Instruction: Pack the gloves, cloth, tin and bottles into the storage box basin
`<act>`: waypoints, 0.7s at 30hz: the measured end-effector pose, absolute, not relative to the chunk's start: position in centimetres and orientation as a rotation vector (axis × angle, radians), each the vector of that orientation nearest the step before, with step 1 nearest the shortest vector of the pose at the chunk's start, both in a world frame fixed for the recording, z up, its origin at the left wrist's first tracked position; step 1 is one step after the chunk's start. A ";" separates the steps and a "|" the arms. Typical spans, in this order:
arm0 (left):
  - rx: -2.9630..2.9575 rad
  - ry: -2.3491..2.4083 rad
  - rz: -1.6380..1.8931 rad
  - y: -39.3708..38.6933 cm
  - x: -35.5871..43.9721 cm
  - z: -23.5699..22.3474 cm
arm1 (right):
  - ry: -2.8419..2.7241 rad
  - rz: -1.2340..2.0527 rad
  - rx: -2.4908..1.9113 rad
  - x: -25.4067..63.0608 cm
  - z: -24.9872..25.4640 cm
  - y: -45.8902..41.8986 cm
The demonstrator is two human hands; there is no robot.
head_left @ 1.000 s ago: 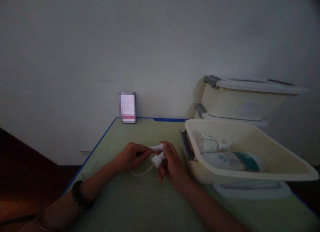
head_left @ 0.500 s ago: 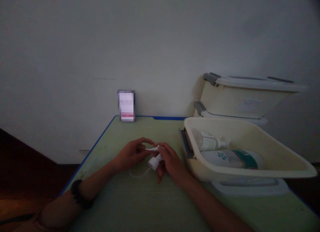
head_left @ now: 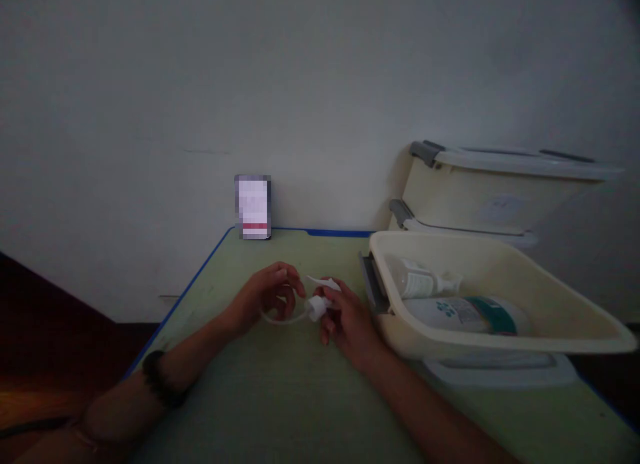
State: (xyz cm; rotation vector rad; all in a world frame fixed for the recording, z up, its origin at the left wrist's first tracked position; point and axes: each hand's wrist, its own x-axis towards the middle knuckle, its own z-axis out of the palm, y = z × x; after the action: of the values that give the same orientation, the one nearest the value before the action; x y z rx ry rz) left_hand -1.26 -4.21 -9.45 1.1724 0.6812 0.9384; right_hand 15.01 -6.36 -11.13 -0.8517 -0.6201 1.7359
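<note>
A white pump dispenser head (head_left: pixel 317 308) is held in my right hand (head_left: pixel 347 321), its thin nozzle slanting up and to the left. From its collar a clear dip tube (head_left: pixel 287 322) curves leftward, past the underside of my left hand (head_left: pixel 267 294). That hand is off the nozzle, fingers loosely curled and apart, with no grip on the pump that I can see. Both hands are over the green table (head_left: pixel 240 397).
To the right, an open cream bin (head_left: pixel 560 297) holds a clear pump bottle (head_left: pixel 417 281) and a large white bottle with a green label (head_left: pixel 480 315). It rests on a lid (head_left: pixel 510 374). Stacked lidded bins (head_left: pixel 465 191) stand behind. A phone (head_left: pixel 254 207) leans on the wall.
My left hand has let go of the nozzle and moved slightly up and away. My right hand has turned the pump head, its collar now facing left, and raised it a little.
</note>
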 end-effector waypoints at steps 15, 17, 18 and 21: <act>2.022 0.709 1.174 -5.4 -1.4 -10.1 | -0.547 1.972 -0.689 15.8 -11.6 -6.2; 2.131 0.720 1.269 -5.5 -1.1 -10.1 | -0.560 1.956 -0.701 15.7 -11.7 -6.2; 2.169 0.721 1.315 -5.6 -1.0 -10.1 | -0.568 1.947 -0.705 15.7 -11.8 -6.2; 2.193 0.697 1.412 -5.7 -0.5 -10.1 | -0.590 1.931 -0.716 15.7 -12.0 -6.1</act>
State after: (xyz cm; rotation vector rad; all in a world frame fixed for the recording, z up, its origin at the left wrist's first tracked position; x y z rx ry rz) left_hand -0.52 -5.68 -10.07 2.1927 0.6971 1.4117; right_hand 15.69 -6.07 -12.00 -0.7161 -0.5903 1.9306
